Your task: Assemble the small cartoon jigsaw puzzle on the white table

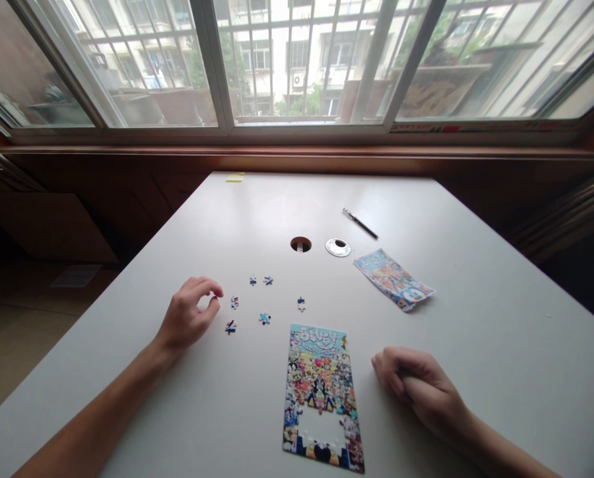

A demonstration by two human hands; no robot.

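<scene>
My left hand [193, 311] hovers at the left of the loose pieces, its fingers curved and the thumb a little apart from the index fingertip. I make out nothing held there. Closest to it are a puzzle piece [234, 303] and a dark blue piece [231, 326]. Farther right lie a light blue piece [264, 318], a small piece [301, 304] and two pieces at the back, one of them a dark piece [268, 281]. The jigsaw puzzle [319, 378] lies in front of me with a gap in its lower part. To its right, my right hand [419, 385] rests in a loose fist on the table.
The white table [177, 411] has a round cable hole [301, 245], with its metal cover [337, 247] beside it. A printed picture sheet [393, 279] and a pen [360, 224] lie at the right. A yellow sticky note [235, 177] is at the far edge, below the window.
</scene>
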